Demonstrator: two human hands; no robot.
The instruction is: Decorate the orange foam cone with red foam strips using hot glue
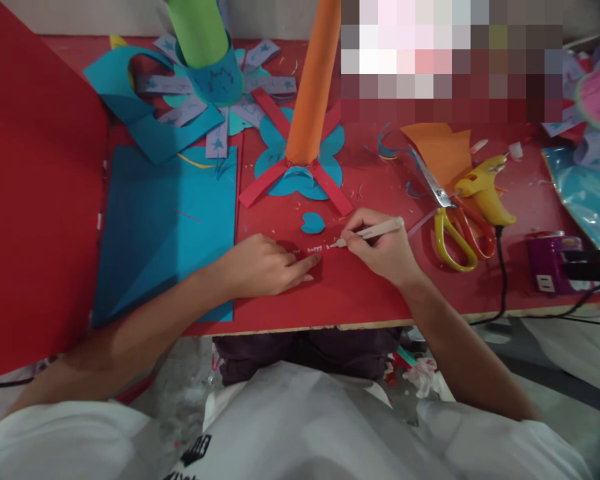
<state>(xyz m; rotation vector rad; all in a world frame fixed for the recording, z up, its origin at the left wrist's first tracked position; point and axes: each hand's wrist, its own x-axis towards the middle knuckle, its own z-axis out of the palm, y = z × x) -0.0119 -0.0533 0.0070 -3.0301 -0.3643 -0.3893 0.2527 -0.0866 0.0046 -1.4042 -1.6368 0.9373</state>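
My right hand [383,247] pinches a white marker [375,231], its tip touching the red surface beside a row of small white letters [314,249]. Pressed down just left of the tip is my left hand [265,267], index finger stretched out along the writing and nothing held in it. A small blue paper cutout [313,223] lies above the letters. Behind it an orange paper tube [309,93] stands on a blue flower-shaped base [334,143] with red paper strips [334,189]. Whether the letters are on separate red paper or the tabletop, I cannot tell.
Blue card [170,227] lies left, under my forearm. Yellow-and-red-handled scissors [453,217], a yellow glue gun [487,190] and orange paper [443,150] are right, near a purple box [555,263]. A green tube [200,33] stands behind; a red board [35,187] rises left.
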